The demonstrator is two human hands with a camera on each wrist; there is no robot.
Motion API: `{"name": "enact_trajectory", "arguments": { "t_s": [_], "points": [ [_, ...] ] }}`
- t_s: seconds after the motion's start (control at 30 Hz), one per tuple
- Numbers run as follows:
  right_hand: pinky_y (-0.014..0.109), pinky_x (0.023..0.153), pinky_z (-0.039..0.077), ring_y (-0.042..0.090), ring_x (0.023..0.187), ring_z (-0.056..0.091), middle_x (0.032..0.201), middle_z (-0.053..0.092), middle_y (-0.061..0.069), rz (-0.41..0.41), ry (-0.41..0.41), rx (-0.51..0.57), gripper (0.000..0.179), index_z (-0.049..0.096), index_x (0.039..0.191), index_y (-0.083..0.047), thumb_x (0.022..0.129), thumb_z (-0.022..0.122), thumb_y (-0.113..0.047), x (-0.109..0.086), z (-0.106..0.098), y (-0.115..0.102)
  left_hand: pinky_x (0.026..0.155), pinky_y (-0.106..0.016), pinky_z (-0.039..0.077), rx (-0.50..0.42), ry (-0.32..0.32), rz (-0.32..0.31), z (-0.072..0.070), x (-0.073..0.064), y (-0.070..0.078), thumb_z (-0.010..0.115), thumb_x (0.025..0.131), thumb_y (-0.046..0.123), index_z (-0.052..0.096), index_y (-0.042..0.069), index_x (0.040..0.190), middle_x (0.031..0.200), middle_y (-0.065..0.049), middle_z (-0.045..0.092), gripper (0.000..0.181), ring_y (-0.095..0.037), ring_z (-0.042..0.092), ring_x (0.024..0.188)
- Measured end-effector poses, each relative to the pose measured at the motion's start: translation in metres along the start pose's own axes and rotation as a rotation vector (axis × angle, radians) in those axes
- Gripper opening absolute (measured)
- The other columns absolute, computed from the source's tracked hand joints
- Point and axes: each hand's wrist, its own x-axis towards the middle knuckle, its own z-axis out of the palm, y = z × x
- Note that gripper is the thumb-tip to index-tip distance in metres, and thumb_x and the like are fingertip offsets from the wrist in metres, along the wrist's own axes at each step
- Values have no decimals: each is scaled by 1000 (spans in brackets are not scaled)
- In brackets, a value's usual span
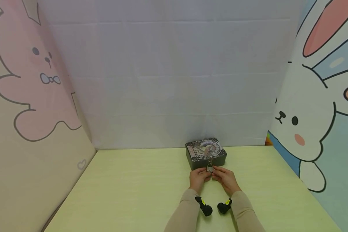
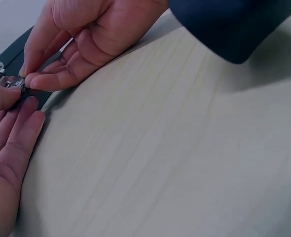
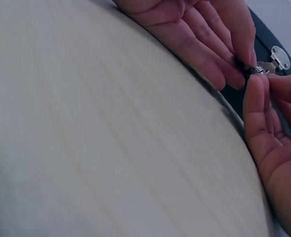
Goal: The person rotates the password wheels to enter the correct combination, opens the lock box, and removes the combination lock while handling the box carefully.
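A small silver combination padlock (image 1: 210,168) hangs at the front of a dark tin box (image 1: 204,151) with a patterned lid. My left hand (image 1: 198,178) pinches the padlock from the left side, its thumb close to the number dials in the left wrist view. From the other side my right hand (image 1: 226,179) pinches the padlock between thumb and fingertip. A metal hasp (image 3: 280,58) on the box front shows just beyond the fingers in the right wrist view. Fingertips hide part of the padlock (image 2: 20,85) in both wrist views.
The box stands on a pale yellow table (image 1: 127,187), close to a white cloth backdrop (image 1: 168,80). Side panels with cartoon rabbits flank the table. Black wrist cameras (image 1: 205,207) sit at both sleeves.
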Motion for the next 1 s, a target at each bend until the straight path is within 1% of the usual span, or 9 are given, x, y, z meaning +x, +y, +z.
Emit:
{"name": "enact_trajectory", "arguments": {
  "t_s": [0.03,0.07,0.13,0.2,0.27,0.37,0.53,0.73,1.0],
  "points": [
    [23,75,60,10,78,67,95,66,4,0,-1,2,32,57,128,15,96,54,10,0,0,0,68,-32,63,0,3,7,0,0,-1,72,80,-12,68,-17,103,93,-23,72,23,-24,73,79],
    [23,75,60,10,78,67,95,66,4,0,1,4,32,58,127,14,96,54,10,0,0,0,68,-32,63,-1,1,19,0,0,-2,73,80,-12,68,-16,102,93,-23,73,23,-24,73,79],
    [23,75,60,10,78,67,94,66,4,-1,2,5,31,59,127,14,96,54,10,-1,0,1,69,-33,63,1,2,19,0,0,-2,73,80,-12,69,-16,101,92,-23,73,22,-26,73,80],
    [23,74,60,10,78,67,94,66,4,0,3,3,32,59,127,14,96,55,10,-1,0,1,68,-31,63,-7,3,4,-2,5,-10,74,80,-10,70,-14,101,92,-21,73,22,-24,73,80],
    [23,74,60,9,78,67,94,67,4,3,6,3,33,57,128,15,96,55,9,-2,0,2,68,-32,63,-2,4,-4,-2,6,-11,75,80,-10,70,-16,102,93,-23,73,23,-25,73,80],
    [23,74,60,9,77,67,93,67,4,6,4,-2,36,53,131,17,97,55,9,-2,0,2,67,-32,63,4,10,-25,-3,6,-10,74,80,-10,70,-16,102,93,-23,73,23,-25,73,80],
    [23,74,60,9,77,67,93,67,4,5,4,-10,40,48,134,19,97,56,8,-1,0,2,67,-34,63,10,1,-6,-3,4,-7,75,79,-10,70,-16,101,92,-23,73,22,-26,73,79],
    [23,74,60,9,77,67,93,67,4,2,4,-15,39,48,134,20,97,55,8,-1,1,0,66,-34,63,13,8,-2,-2,6,-7,76,79,-9,71,-15,99,90,-22,73,21,-26,73,76],
    [24,74,60,10,76,67,93,67,4,-5,1,-5,35,51,131,20,96,53,11,0,1,0,65,-33,63,29,30,-19,-1,6,-4,78,79,-5,73,-14,97,89,-19,73,21,-27,73,71]
  ]
}}
